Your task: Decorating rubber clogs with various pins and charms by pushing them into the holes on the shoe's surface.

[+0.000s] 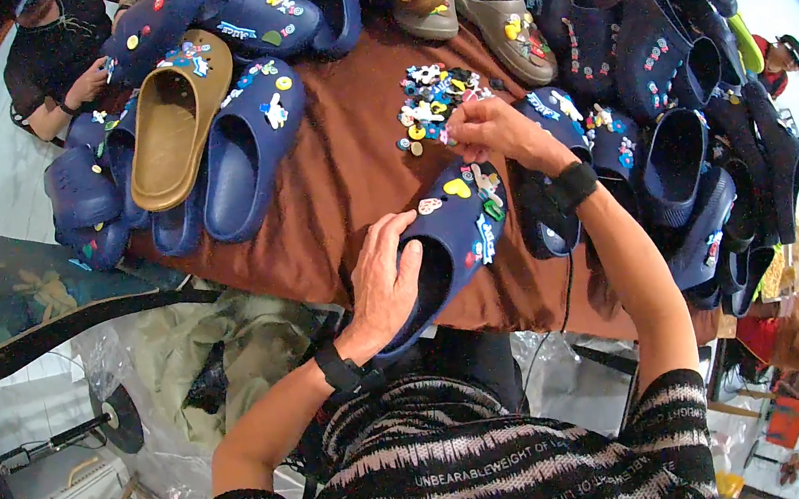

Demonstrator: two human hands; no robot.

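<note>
Navy-blue, rounded slip-on foam-look clog (447, 230), charm-studded, sits at the near edge of the brown cloth-covered table (334, 137). Probably light, springy, hard to break; smooth sides may slip. Best hold: opening rim, where left hand (384, 287) is clamped. Right hand (490, 132) curled at multicoloured small-charm pile (433, 94); can't tell if fingertips pinch one. Heel partly hidden, sole unseen.

Lettering (484, 472) marks the shirt (377, 459) (repeatedly) and clog charm (486, 240).
</note>
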